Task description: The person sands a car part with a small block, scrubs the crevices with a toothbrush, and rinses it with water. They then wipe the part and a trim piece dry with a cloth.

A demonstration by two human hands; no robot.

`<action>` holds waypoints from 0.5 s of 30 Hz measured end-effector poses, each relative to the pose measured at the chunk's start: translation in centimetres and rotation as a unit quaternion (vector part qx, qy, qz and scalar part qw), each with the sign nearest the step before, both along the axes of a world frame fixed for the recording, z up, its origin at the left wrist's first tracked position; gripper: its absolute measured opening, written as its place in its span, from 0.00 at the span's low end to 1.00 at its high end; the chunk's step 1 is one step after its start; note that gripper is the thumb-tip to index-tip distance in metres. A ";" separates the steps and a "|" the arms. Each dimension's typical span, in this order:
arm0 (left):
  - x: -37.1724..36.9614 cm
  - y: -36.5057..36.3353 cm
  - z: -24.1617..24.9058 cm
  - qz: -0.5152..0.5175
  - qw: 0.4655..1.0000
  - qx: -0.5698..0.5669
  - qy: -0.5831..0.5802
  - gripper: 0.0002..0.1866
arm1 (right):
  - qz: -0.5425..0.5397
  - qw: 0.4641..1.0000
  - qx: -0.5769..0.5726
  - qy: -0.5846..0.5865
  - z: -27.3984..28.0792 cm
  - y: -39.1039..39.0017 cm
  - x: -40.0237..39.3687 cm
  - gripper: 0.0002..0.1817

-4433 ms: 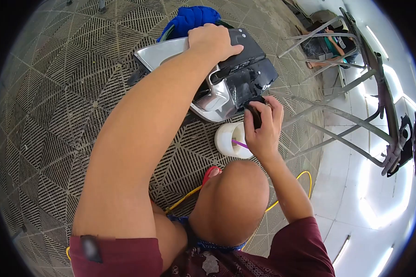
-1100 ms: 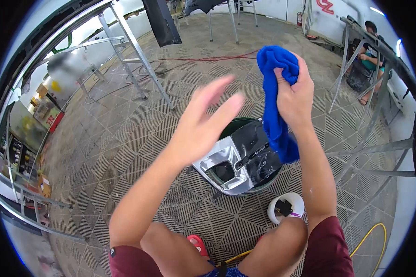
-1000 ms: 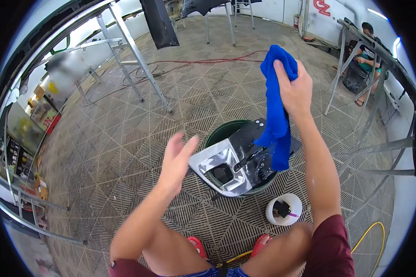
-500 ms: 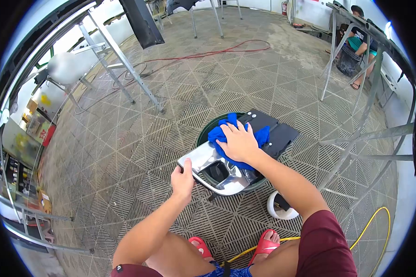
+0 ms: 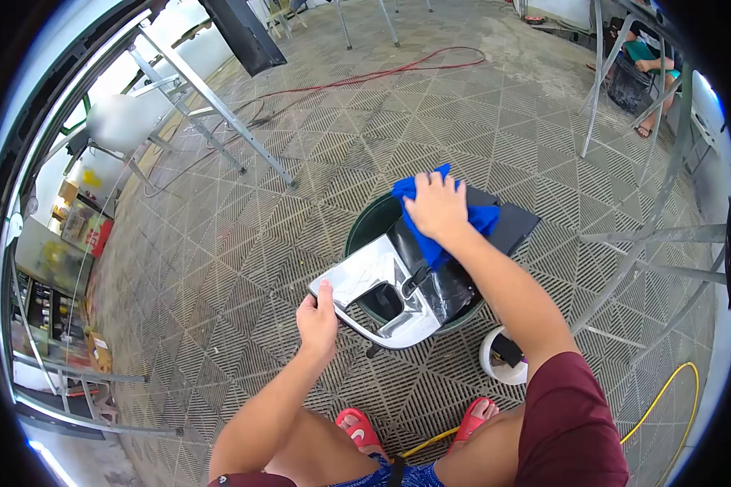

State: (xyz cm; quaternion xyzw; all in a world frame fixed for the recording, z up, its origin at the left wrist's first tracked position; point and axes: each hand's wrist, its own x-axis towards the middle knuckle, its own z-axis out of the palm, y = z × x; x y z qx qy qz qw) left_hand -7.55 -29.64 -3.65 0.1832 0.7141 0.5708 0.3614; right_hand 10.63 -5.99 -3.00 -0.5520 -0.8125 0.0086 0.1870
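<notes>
A panel with a mirror-bright chrome face [image 5: 364, 273] and a black section [image 5: 449, 288] lies across a round dark green tub [image 5: 356, 231]. There is a rounded opening in its chrome part. My left hand [image 5: 317, 322] grips the panel's near left corner, thumb on top and fingers underneath. Under my right hand [image 5: 437, 209] is a bunched blue cloth [image 5: 486, 217], held over the far side of the black section. The fingers curl over the cloth, and their tips are partly hidden in its folds.
A white round container [image 5: 499, 369] stands on the grid-patterned floor by my right knee. Metal stands rise at right [image 5: 650, 235] and left [image 5: 215, 105]. A red hose [image 5: 365, 77] and yellow hose [image 5: 666, 390] cross the floor. A person [image 5: 654, 65] sits at far right.
My right hand and the blue cloth have moved off the chrome face, away from me and to the right, uncovering more of the black section. My left hand keeps its hold on the corner.
</notes>
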 end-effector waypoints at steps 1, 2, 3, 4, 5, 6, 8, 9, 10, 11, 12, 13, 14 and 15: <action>-0.1 0.0 0.1 0.000 1.000 -0.001 0.004 0.22 | -0.013 1.000 0.007 0.002 -0.2 0.9 0.7 0.32; -0.1 -0.1 0.1 -0.005 1.000 -0.007 0.017 0.22 | -0.021 1.000 0.010 0.014 -0.3 1.9 1.7 0.31; -0.1 -0.1 0.2 -0.010 0.999 -0.013 0.028 0.23 | -0.029 0.999 0.013 0.025 -0.6 2.8 2.6 0.31; 0.0 -0.1 0.4 -0.011 0.999 -0.015 0.031 0.23 | -0.046 0.999 0.004 0.020 -0.5 3.3 3.2 0.31; 0.0 -0.1 0.4 -0.013 0.999 -0.015 0.033 0.23 | -0.045 0.999 0.014 0.015 -0.5 3.6 3.9 0.31; 0.1 -0.2 0.5 -0.012 0.999 -0.019 0.030 0.23 | -0.047 0.999 0.022 0.010 -0.8 4.0 4.4 0.31; -0.1 -0.3 0.2 -0.011 0.999 -0.021 0.029 0.24 | -0.049 0.998 0.034 0.007 -1.0 4.7 5.4 0.30; -0.4 -0.2 -0.3 -0.012 1.000 -0.017 0.023 0.24 | -0.062 0.997 0.047 -0.001 -1.1 5.2 6.0 0.29; -0.6 -0.2 -0.2 -0.013 1.000 -0.013 0.017 0.24 | -0.075 0.995 0.060 -0.009 -1.2 5.6 6.7 0.28; -0.7 -0.3 -0.1 -0.013 1.000 -0.010 0.018 0.24 | -0.097 0.993 0.067 -0.026 -1.1 6.0 7.7 0.26; -0.7 -0.2 0.3 -0.018 0.999 -0.019 0.020 0.24 | -0.110 0.989 0.081 -0.060 -1.3 6.5 9.0 0.25; -0.7 -0.2 0.6 -0.024 0.999 -0.028 0.021 0.25 | -0.123 0.983 0.095 -0.095 -1.2 6.9 10.2 0.24; -1.3 -0.1 0.2 -0.037 0.999 -0.013 0.007 0.25 | -0.126 0.982 0.112 -0.086 -1.2 7.5 11.7 0.24; -1.3 -0.3 0.8 -0.040 0.999 -0.014 0.005 0.25 | -0.131 0.980 0.127 -0.080 -0.8 7.4 12.9 0.23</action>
